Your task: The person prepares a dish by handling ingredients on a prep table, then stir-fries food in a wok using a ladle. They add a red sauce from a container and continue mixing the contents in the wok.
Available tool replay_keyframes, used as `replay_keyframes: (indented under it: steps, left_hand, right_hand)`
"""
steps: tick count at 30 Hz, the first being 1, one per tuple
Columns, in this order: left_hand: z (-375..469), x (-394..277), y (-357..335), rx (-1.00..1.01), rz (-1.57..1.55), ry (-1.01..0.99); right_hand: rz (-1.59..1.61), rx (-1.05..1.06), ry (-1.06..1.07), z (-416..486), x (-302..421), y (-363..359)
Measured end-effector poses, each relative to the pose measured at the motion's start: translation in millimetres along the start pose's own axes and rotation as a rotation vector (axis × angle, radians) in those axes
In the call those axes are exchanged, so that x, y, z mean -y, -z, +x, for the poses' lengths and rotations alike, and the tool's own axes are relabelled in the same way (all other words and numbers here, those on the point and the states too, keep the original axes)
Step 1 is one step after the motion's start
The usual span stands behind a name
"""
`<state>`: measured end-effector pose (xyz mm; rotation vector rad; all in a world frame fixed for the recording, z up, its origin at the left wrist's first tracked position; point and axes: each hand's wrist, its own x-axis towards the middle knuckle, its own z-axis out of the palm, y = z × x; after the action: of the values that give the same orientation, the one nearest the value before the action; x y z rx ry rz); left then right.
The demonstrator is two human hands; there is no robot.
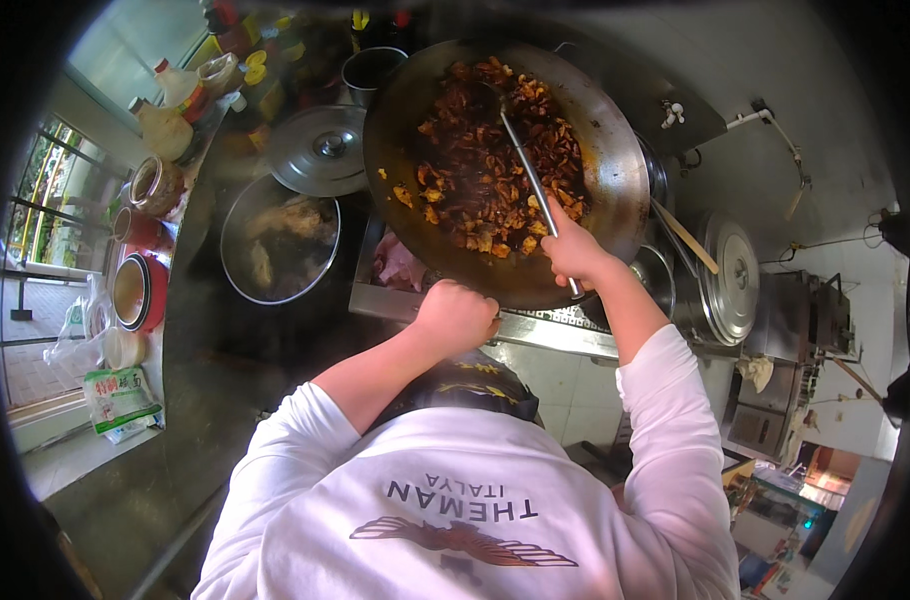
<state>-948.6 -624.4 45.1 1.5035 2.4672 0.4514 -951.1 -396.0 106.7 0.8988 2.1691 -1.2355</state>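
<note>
A large steel wok [626, 161] holds dark, saucy chopped food [492, 195] with yellow-orange pieces at its edges. My right hand [575, 251] grips the metal handle of a ladle [528, 169], whose bowl lies in the food near the far side. At the wok's near rim, my left hand [458, 311] is closed in a fist around what looks like the wok's short handle [494, 328]; only a brownish end shows past the fingers. Raw pink meat [398, 262] sits in a metal tray left of the wok, partly hidden beneath it.
To the left, a round pot [281, 296] holds liquid and large pieces, with a metal lid [316, 161] beside its far rim. Bottles [162, 131], jars [157, 184] and a red bowl [152, 292] line the windowsill. Lidded pot [732, 270] and wooden-handled tool [684, 236] stand right.
</note>
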Motion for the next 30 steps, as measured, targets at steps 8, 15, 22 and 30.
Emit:
replay_keyframes:
  steps: [8,15,22,30]
  left_hand:
    - [-3.2,4.9,-7.6,-0.102,-0.027,-0.052]
    - [-3.3,6.4,-8.8,-0.049,-0.099,-0.054]
    - [-1.2,4.6,-7.1,0.004,-0.078,-0.025]
    - [-3.0,2.8,-1.2,-0.020,0.019,-0.027]
  right_hand:
    - [-0.442,0.136,0.010,-78.0,-25.6,-31.7]
    - [-0.912,0.115,-0.177,-169.7,-71.1,-20.9]
    - [-1.022,-0.077,-0.166,-126.0,-86.4,-5.1]
    - [-0.531,-0.205,-0.022,-23.9,-43.4,18.2]
